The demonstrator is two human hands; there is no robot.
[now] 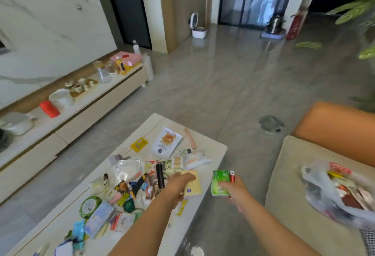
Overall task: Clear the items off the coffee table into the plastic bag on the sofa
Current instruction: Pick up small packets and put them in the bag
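The pale coffee table [211, 150] is strewn with several small packets, sachets and tubes. My left hand [178, 184] grips a yellow tissue pack [192, 184] at the table's right edge. My right hand [236, 190] holds a green packet [219, 182] together with a small red lighter [232, 175], just off the table's edge, between table and sofa. The clear plastic bag [332, 190] lies open on the beige sofa cushion [288, 194] to the right, with several items inside.
A white snack pouch [166, 142], a yellow sachet [139, 144] and a pink tube [190, 138] lie at the table's far end. A low TV cabinet [81, 117] with jars and cups runs along the left. An orange sofa arm [341, 129] rises at the right.
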